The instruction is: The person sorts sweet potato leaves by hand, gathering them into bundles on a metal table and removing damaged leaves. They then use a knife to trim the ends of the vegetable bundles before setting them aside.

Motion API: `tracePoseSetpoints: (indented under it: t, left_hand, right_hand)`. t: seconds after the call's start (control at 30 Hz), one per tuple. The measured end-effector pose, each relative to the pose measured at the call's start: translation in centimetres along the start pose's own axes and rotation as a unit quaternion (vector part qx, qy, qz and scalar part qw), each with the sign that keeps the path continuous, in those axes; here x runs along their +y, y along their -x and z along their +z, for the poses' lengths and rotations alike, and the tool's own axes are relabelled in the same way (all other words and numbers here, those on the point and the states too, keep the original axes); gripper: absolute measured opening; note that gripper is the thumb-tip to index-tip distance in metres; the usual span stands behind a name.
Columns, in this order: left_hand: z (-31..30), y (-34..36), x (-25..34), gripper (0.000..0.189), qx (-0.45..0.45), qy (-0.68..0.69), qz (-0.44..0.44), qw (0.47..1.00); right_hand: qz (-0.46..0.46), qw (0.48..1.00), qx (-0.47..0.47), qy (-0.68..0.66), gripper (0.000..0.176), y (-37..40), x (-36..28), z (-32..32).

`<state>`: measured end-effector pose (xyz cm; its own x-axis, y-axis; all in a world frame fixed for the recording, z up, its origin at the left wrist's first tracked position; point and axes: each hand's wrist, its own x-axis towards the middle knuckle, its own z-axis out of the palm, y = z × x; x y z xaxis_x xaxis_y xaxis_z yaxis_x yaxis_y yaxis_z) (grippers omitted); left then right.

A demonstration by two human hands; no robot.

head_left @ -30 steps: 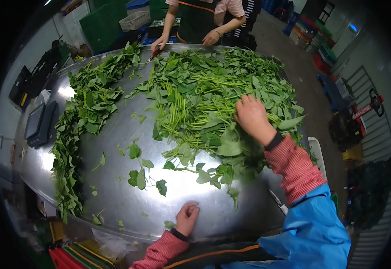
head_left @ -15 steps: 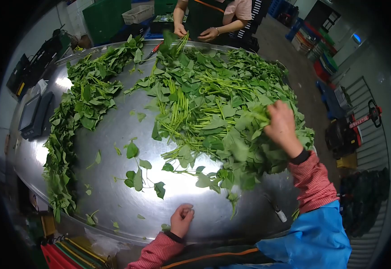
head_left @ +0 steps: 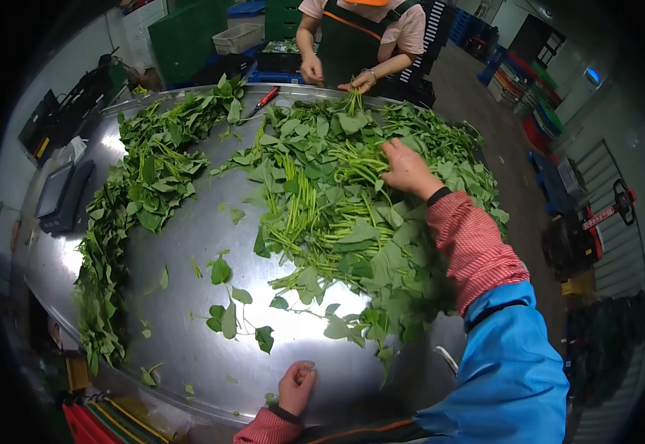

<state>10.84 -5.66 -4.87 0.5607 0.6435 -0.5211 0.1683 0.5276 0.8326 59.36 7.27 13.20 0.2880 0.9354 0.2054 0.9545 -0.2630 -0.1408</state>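
Note:
My right hand [head_left: 410,170] reaches over a big heap of leafy green stems [head_left: 359,233], its fingers closed at the stems near the heap's upper middle. How many stems it grips is hidden. Close to the table's near edge, my left hand [head_left: 296,388] hovers with thumb and fingers curled together; whether anything small is between them cannot be made out. Loose sprigs with heart-shaped leaves [head_left: 228,321] lie on the metal table [head_left: 189,288] ahead of it. Partly behind my right sleeve is a tool with a curved metal end [head_left: 446,359].
A row of leafy bunches [head_left: 100,274] runs along the table's left side. Beyond it stands a dark scale display [head_left: 63,196]. A red-handled tool [head_left: 265,100] lies at the far edge, where a co-worker's hand [head_left: 362,81] holds a bunch.
My right hand has moved from the heap's right side up and left to its upper middle. My left hand stays near the front edge. The co-worker's bunch has shifted right.

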Motion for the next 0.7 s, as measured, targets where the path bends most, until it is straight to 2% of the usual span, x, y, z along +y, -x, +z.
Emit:
tracePoseSetpoints:
  t: [0.1, 0.2, 0.3, 0.4, 0.5, 0.53, 0.63, 0.7]
  left_hand:
    - [-0.2, -0.3, 0.7, 0.019, -0.014, 0.019, -0.012, 1.000]
    - [0.2, -0.3, 1.7, 0.019, 0.002, 0.022, -0.042, 0.999]
    - [0.3, -0.4, 2.2, 0.019, 0.009, 0.015, -0.058, 0.998]
    - [0.4, -0.4, 2.1, 0.020, 0.013, 0.024, -0.058, 0.998]
    - [0.3, -0.4, 2.2, 0.020, 0.003, 0.012, -0.063, 0.998]
    - [0.3, -0.4, 2.2, 0.020, 0.002, 0.009, -0.062, 0.998]
    - [0.1, -0.4, 2.0, 0.020, -0.003, 0.011, -0.058, 0.998]
    - [0.0, -0.5, 1.7, 0.021, -0.005, 0.021, -0.053, 0.998]
  right_hand:
    - [0.042, 0.989, -0.130, 0.050, 0.063, -2.3, -0.3, 2.7]
    - [0.123, 0.975, -0.181, 0.034, 0.069, -3.1, 0.1, 4.3]
    - [0.114, 0.983, -0.145, 0.013, 0.069, -3.7, 2.1, 6.0]
    - [0.110, 0.980, -0.156, 0.049, 0.055, -3.0, 1.6, 4.6]
    - [0.136, 0.983, -0.106, -0.055, 0.047, -2.6, 2.0, 2.3]
    - [0.109, 0.985, -0.066, -0.118, 0.044, -2.4, 3.4, 2.0]
    - [0.083, 0.949, 0.048, -0.301, 0.039, -0.2, 4.7, -3.4]
    - [0.149, 0.930, 0.043, -0.332, 0.031, 1.0, 9.8, -5.7]
